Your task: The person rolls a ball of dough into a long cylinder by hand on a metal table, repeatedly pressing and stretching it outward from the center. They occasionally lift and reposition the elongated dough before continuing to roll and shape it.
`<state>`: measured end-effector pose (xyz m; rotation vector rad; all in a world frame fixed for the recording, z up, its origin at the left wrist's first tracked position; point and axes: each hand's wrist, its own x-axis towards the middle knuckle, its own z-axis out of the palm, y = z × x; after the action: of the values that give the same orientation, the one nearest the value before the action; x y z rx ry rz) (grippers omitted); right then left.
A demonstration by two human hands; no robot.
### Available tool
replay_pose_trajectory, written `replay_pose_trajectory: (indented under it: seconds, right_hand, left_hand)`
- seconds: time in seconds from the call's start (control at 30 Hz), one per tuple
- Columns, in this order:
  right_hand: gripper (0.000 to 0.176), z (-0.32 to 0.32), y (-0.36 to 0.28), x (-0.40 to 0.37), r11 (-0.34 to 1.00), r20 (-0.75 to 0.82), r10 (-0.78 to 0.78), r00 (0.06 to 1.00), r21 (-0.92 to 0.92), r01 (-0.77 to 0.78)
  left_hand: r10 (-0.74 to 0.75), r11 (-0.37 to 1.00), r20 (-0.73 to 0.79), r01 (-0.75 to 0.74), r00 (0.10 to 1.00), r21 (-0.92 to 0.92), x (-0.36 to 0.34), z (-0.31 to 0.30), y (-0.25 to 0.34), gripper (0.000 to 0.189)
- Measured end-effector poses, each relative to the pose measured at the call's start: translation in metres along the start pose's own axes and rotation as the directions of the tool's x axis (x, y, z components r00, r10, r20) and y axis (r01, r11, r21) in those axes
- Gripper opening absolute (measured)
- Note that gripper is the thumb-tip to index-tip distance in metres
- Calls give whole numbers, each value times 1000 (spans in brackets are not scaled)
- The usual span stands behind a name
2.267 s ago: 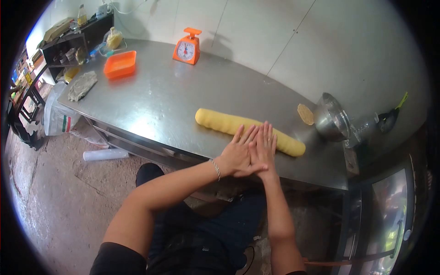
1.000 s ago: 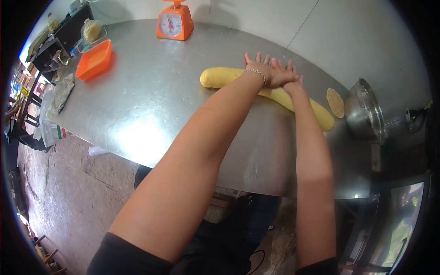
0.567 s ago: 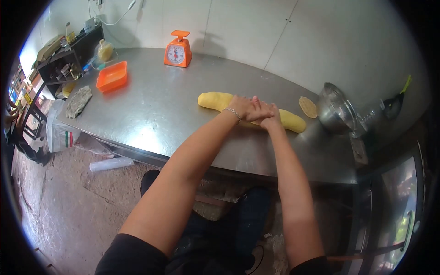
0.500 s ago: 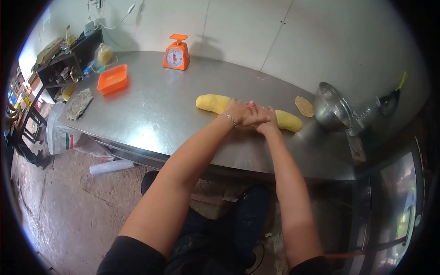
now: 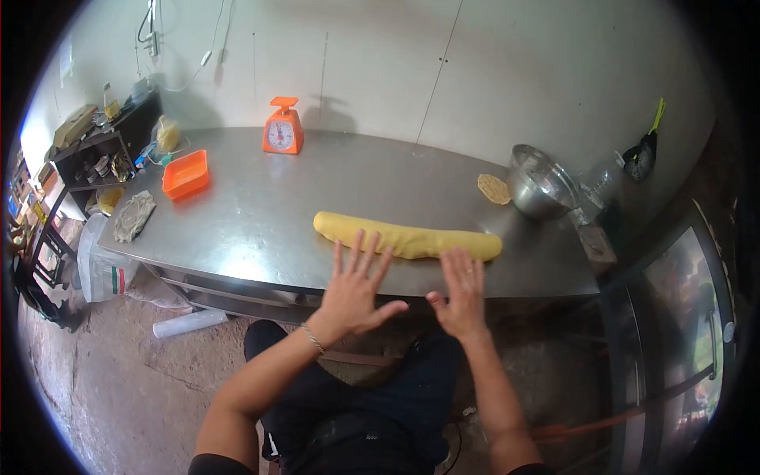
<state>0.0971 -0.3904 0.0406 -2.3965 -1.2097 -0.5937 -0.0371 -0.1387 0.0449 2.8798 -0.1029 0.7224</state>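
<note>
A long, thick log of yellow dough (image 5: 412,240) lies across the steel table near its front edge, with a creased underside along the middle. My left hand (image 5: 353,291) is open, fingers spread, its fingertips overlapping the log's near side left of centre. Toward the log's right end is my right hand (image 5: 462,294), also open and stretched out, fingertips at the dough and thumb pointing inward. Neither hand grips anything. A bracelet circles my left wrist.
On the steel table (image 5: 261,206) stand an orange dial scale (image 5: 283,131) and an orange tray (image 5: 187,176). A crumpled cloth (image 5: 134,216) lies at the left edge. To the right sit a steel bowl (image 5: 540,190) and a flat tan disc (image 5: 494,189).
My hands, stacked and pressing on the middle of the dough before, have come apart and drawn back toward me. The dough log now lies nearer the front edge. The view has tilted.
</note>
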Motion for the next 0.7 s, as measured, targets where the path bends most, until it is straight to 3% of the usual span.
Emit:
replay_pose_trajectory:
  seconds: [0.13, 0.23, 0.33, 0.5, 0.63, 0.67, 0.7]
  right_hand:
    - [99, -12, 46, 6, 988, -9, 75, 997, -138, -76]
    - [97, 21, 80, 22, 985, 90, 142, 986, -116, -131]
    - [95, 44, 98, 52, 968, 19, 127, 992, -220, -119]
    - [95, 62, 129, 136, 925, 163, 315, 935, -272, -264]
    - [98, 80, 145, 195, 886, 275, 447, 851, -264, -380]
    - [101, 88, 153, 207, 880, 287, 464, 838, -256, -400]
    - [103, 92, 160, 217, 880, 292, 468, 834, -238, -410]
  left_hand:
    - [9, 994, 60, -16, 998, 112, 9, 3, -44, 106]
    - [30, 997, 139, -39, 990, 60, 28, 37, -65, 104]
    - [-25, 990, 69, 15, 997, 143, 64, 48, -74, 101]
    - [-207, 971, 171, 181, 963, 156, 147, 61, -106, 100]
    - [-349, 936, 356, 338, 867, 95, 207, 77, -133, 101]
    - [-364, 917, 531, 393, 765, 63, 227, 70, -140, 103]
    - [-372, 911, 525, 410, 766, 47, 239, 76, -148, 108]
